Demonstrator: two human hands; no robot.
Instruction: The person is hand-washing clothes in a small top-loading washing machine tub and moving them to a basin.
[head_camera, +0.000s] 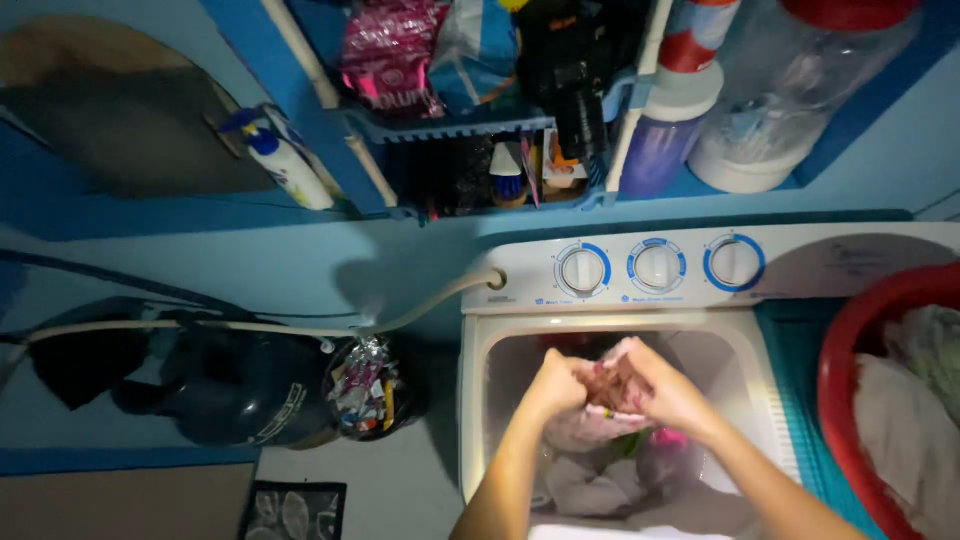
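Both of my hands are over the open tub of a white top-loading washing machine (480, 400). My left hand (556, 385) and my right hand (668, 392) grip a bunched pink patterned cloth (606, 395) between them, held above the tub. Below it, more laundry (600, 480) in grey, pink and green lies inside the tub. Three round dials with blue rings (657, 267) sit on the machine's control panel, just beyond my hands.
A red basin (845, 350) with pale clothes rests on the machine's right side. A blue shelf rack (470, 125) with bottles and packets hangs above. A white hose (430, 300) runs left from the machine. A dark gas cylinder (235, 385) and a small bin of scraps (365, 390) stand on the floor.
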